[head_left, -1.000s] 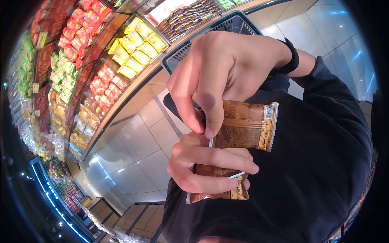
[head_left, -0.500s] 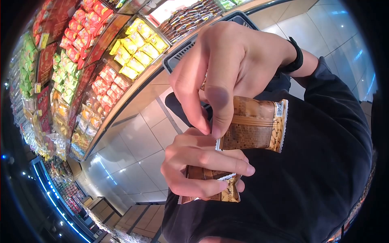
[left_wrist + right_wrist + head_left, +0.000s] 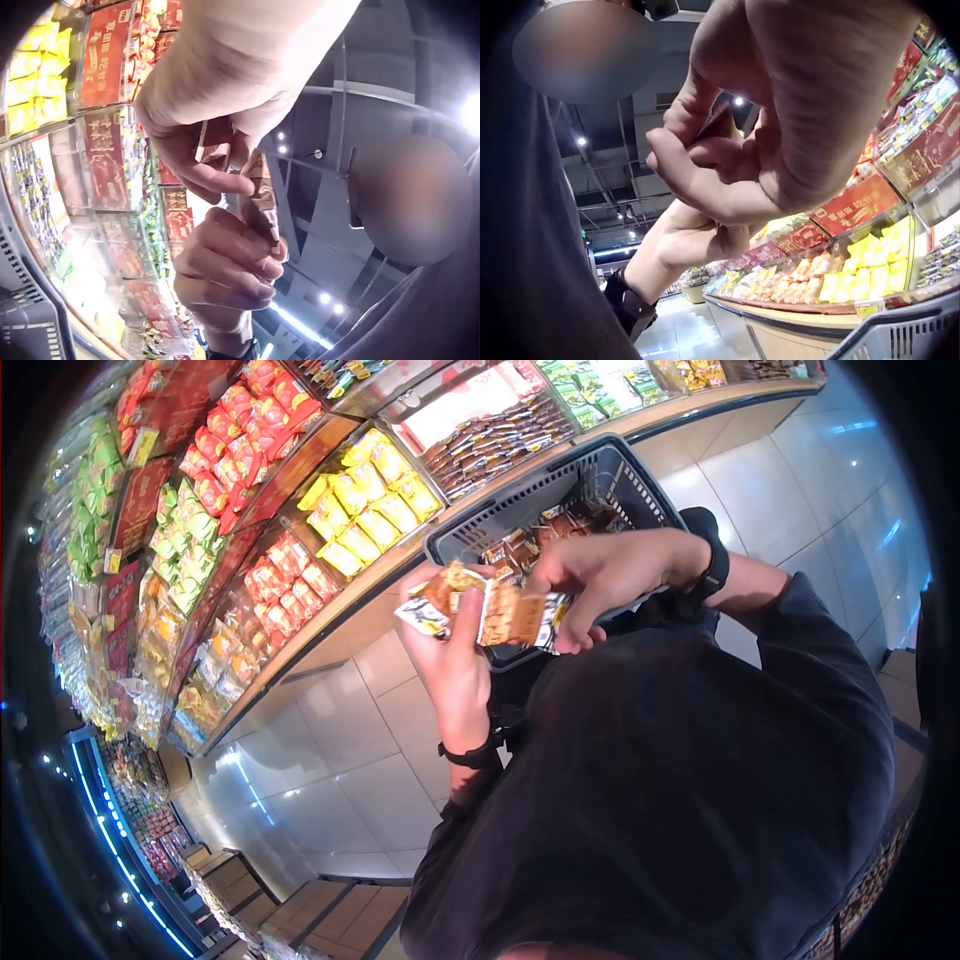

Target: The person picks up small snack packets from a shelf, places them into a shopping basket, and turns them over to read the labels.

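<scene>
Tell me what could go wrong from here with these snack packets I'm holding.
The snack packets could slip: the right hand seems to have its grip only near an end, while the left hand holds the other side. If dropped, they might miss the basket and hit the tiled floor. Pulling the hands apart could strain or tear a wrapper.

Grey basket [image 3: 468,532], yellow packets [image 3: 372,510], black sleeve [image 3: 825,645], black wristband [image 3: 714,563], pale tiled floor [image 3: 335,745]

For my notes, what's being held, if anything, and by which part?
Brown snack packaging: right hand pinches one end, left hand grips toward the other.
</scene>
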The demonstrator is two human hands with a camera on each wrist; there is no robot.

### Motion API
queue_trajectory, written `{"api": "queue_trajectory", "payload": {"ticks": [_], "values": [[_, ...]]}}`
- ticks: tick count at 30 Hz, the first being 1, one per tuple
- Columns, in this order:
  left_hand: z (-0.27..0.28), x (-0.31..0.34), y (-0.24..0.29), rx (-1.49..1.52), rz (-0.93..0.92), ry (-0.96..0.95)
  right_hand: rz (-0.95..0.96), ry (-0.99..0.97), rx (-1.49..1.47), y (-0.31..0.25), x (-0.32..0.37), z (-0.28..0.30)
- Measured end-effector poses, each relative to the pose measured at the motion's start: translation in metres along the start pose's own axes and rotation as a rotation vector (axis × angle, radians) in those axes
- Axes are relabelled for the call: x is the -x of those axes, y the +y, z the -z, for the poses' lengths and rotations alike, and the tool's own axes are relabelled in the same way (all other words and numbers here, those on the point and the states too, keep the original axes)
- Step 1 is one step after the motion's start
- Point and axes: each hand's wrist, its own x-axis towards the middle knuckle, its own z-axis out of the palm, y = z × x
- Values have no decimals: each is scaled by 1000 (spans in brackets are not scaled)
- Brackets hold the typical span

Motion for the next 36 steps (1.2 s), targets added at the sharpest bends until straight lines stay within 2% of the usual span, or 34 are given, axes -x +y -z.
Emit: {"api": "queue_trajectory", "payload": {"ticks": [2, 3, 5, 7, 9, 11, 13, 14, 15, 17, 19, 21, 22, 23, 24, 25, 27, 29, 31, 35, 36], "values": [[3, -4, -15, 22, 110, -55, -211, 35, -120, 23, -4, 0], [7, -6, -22, 28, 114, -56, -217, 39, -121, 29, -3, 1], [15, -9, -33, 19, 198, -111, -346, 234, -346, 37, -1, 3], [15, -13, -38, -3, 158, -104, -382, 296, -363, 35, 1, 3], [15, -12, -32, 119, 236, -140, -403, 447, -318, 29, 3, 1], [12, -15, -38, 126, 233, -97, -416, 385, -296, 36, 4, 8], [8, -15, -43, 12, 202, -27, -351, 540, -293, 37, 7, 7], [9, -17, -48, 35, 193, 26, -218, 415, -217, 41, 5, 14], [10, -18, -53, 52, 187, 28, -85, 498, -211, 49, 2, 12], [9, -20, -63, -14, 121, 122, 60, 684, -56, 60, -8, 7], [9, -23, -74, -4, 102, 152, 133, 754, -220, 64, -17, 4], [12, -33, -81, 39, 135, 297, 160, 876, -290, 74, -24, 26], [12, -35, -76, 56, 174, 289, 133, 954, -96, 56, -23, 40], [16, -36, -74, 67, 164, 296, 234, 1018, 110, 62, -27, 73], [19, -36, -73, 45, 171, 298, 144, 1102, 501, 42, -24, 99], [23, -36, -72, 23, 180, 299, 259, 1252, 979, 26, -30, 122], [27, -34, -73, 36, 188, 297, 220, 1231, 1150, 23, -44, 187], [29, -35, -76, -15, 243, 222, 238, 1163, 1283, 44, -59, 253], [30, -35, -76, 0, 262, 210, 170, 1046, 1406, 69, -77, 303], [30, -35, -73, -1, 273, 210, 177, 928, 1515, 102, -94, 335], [32, -36, -72, -16, 278, 221, 123, 906, 1529, 101, -99, 334]]}}
